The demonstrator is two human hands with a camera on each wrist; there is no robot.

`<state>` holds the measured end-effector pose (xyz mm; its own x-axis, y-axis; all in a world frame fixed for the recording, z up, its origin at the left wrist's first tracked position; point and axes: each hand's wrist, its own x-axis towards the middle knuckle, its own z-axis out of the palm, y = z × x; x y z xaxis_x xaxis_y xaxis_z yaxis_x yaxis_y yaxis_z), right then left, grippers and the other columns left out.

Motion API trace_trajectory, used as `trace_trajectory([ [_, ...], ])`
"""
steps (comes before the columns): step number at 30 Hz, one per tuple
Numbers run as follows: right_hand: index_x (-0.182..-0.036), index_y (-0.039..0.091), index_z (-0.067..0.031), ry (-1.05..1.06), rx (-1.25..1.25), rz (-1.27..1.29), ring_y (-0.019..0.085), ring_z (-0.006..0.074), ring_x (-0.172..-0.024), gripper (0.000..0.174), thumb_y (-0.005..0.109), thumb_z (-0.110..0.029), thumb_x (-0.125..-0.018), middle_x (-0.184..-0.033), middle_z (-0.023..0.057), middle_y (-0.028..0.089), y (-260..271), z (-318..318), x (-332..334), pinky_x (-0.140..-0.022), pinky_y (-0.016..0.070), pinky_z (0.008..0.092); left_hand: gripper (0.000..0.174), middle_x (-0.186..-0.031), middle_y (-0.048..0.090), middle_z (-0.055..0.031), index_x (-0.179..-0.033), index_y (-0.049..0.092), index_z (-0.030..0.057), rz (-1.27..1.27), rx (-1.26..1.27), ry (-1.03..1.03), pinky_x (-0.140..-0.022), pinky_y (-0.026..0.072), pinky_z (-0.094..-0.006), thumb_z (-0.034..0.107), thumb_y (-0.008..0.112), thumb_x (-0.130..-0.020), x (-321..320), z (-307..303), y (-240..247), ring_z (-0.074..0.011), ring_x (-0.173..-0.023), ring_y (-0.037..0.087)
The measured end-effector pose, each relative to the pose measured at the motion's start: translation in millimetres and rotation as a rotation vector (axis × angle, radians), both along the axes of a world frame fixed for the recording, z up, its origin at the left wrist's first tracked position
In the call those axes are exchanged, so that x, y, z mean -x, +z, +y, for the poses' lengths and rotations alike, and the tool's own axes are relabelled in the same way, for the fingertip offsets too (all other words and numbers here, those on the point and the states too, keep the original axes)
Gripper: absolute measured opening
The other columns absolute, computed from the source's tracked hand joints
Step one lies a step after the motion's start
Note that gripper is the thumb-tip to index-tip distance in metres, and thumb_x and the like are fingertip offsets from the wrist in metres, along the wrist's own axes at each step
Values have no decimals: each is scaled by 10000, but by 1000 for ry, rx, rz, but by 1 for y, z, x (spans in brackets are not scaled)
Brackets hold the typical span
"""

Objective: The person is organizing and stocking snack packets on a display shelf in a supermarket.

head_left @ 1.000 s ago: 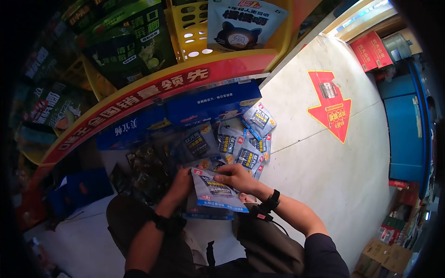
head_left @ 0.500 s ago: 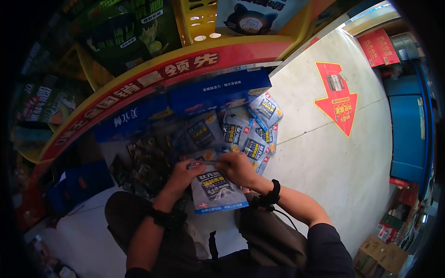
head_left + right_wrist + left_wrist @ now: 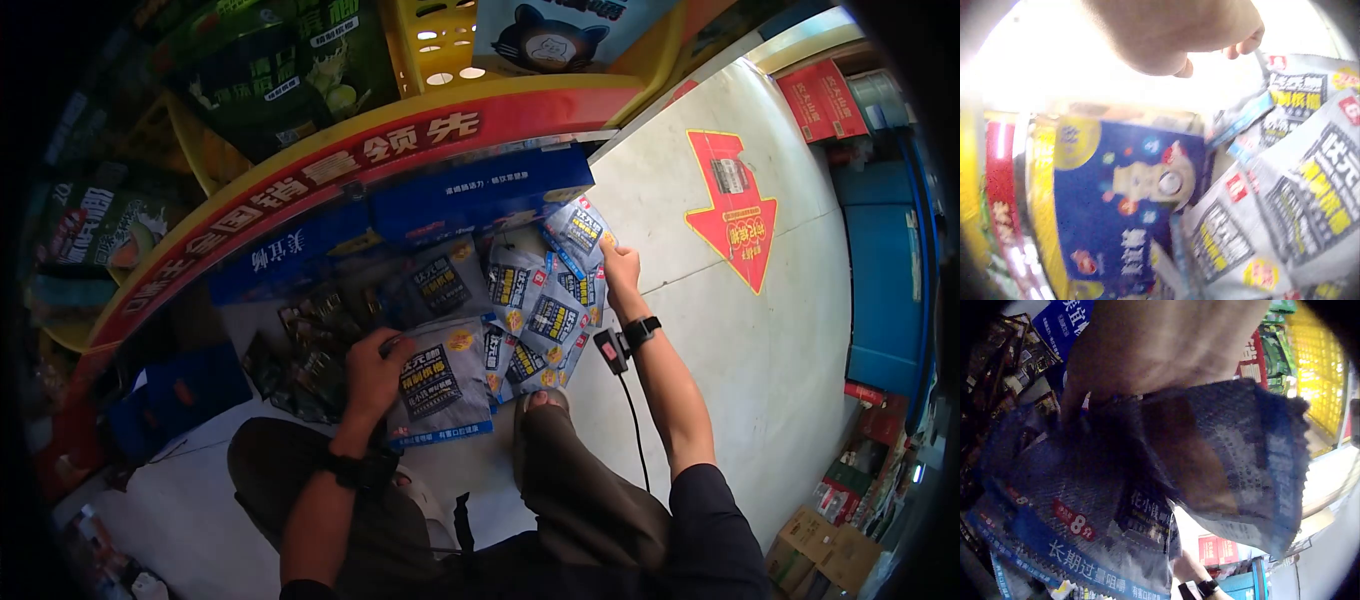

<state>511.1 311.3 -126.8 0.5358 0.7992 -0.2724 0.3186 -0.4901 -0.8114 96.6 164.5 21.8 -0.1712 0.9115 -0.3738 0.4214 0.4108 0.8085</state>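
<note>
My left hand [image 3: 375,375] grips the top left corner of a grey bag [image 3: 438,385] with a blue bottom strip, in front of the pile. In the left wrist view, grey and blue packaging [image 3: 1094,531] hangs below the left hand [image 3: 1166,347], whose fingertips are hidden. The right hand [image 3: 622,272] is at the right edge of the topmost bag [image 3: 579,232] in the pile. In the right wrist view, the right hand [image 3: 1179,34] has its thumb apart from its fingers, beside a bag's corner [image 3: 1297,90]; whether it touches the bag is unclear.
Behind the pile stand blue boxes [image 3: 480,198] under a shelf with a red front [image 3: 350,165]. Dark packets [image 3: 315,345] lie left of the left hand. A red arrow sticker [image 3: 735,215] marks the floor at right.
The right hand has left the held bag and moved up and right to the pile's far edge. My left hand still holds its bag, which has shifted slightly left and up.
</note>
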Motion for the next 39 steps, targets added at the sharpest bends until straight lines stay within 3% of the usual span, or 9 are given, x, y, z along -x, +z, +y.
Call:
trace_trajectory([
  [4, -1230, 598, 114, -127, 330, 185, 666, 272, -1000, 673, 791, -380, -815, -1171, 242, 651, -54, 6, -16, -831, 534, 363, 225, -795, 708, -168, -960, 690, -39, -15, 2, -8, -704, 511, -327, 144, 722, -834, 1, -5, -3, -193, -746, 688],
  [6, -1201, 616, 115, -172, 475, -202, 670, 263, -989, 666, 821, -361, -783, -1171, 207, 661, -16, 10, 18, -829, 536, 359, 216, -801, 709, -172, -958, 689, -42, 5, -21, -8, -701, 512, -328, 138, 714, -840, 0, -2, 5, -192, -750, 692],
  [14, -1185, 634, -45, -23, 242, 937, 646, 208, -979, 357, 707, -261, -911, -1135, 70, 682, 15, -21, 49, -850, 519, 395, 225, -805, 709, -170, -953, 687, -43, -5, -45, 40, -691, 510, -318, 158, 708, -852, 8, -4, 3, -195, -742, 692],
  [18, -1260, 585, -146, -22, 349, 901, 602, 175, -1053, 336, 640, -281, -957, -1161, 7, 660, 41, -45, 66, -904, 478, 377, 218, -795, 706, -162, -951, 685, -36, 9, -75, 25, -686, 506, -317, 160, 702, -860, 1, -5, 6, -196, -727, 685],
  [24, -1301, 514, 21, 126, -127, 935, 627, 224, -1123, 411, 617, -180, -958, -1232, 131, 640, 71, -43, 16, -985, 506, 365, 220, -793, 702, -151, -957, 679, -32, 1, -127, 58, -676, 499, -316, 171, 697, -874, 5, -2, 8, -189, -718, 679],
  [28, -1321, 490, 37, 193, -66, 952, 634, 225, -1110, 459, 617, -153, -923, -1245, 155, 628, 138, -69, 27, -964, 517, 357, 204, -788, 699, -143, -959, 679, -23, 14, -174, 105, -662, 490, -314, 165, 691, -884, 0, 0, 14, -167, -713, 667],
  [30, -1299, 498, 18, 450, 67, 1070, 648, 238, -1059, 455, 647, -137, -897, -1215, 153, 629, 165, -87, 50, -949, 532, 358, 184, -784, 696, -137, -969, 681, -12, -41, -167, 71, -656, 485, -312, 156, 681, -894, -7, 2, 23, -152, -709, 657],
  [36, -1278, 512, 35, 801, 452, 747, 623, 164, -1029, 510, 712, -175, -858, -1146, 115, 657, 213, -112, 153, -931, 480, 303, 144, -789, 685, -122, -965, 677, -8, -78, -258, 13, -656, 480, -309, 120, 665, -899, -23, 0, 17, -158, -706, 641],
  [39, -1175, 601, 25, 808, 545, 680, 653, 152, -925, 395, 685, -188, -854, -1026, 93, 694, 176, -128, 150, -847, 515, 293, 126, -794, 677, -117, -958, 680, -5, -66, -304, 20, -652, 474, -310, 105, 661, -898, -17, -1, 12, -174, -703, 633],
])
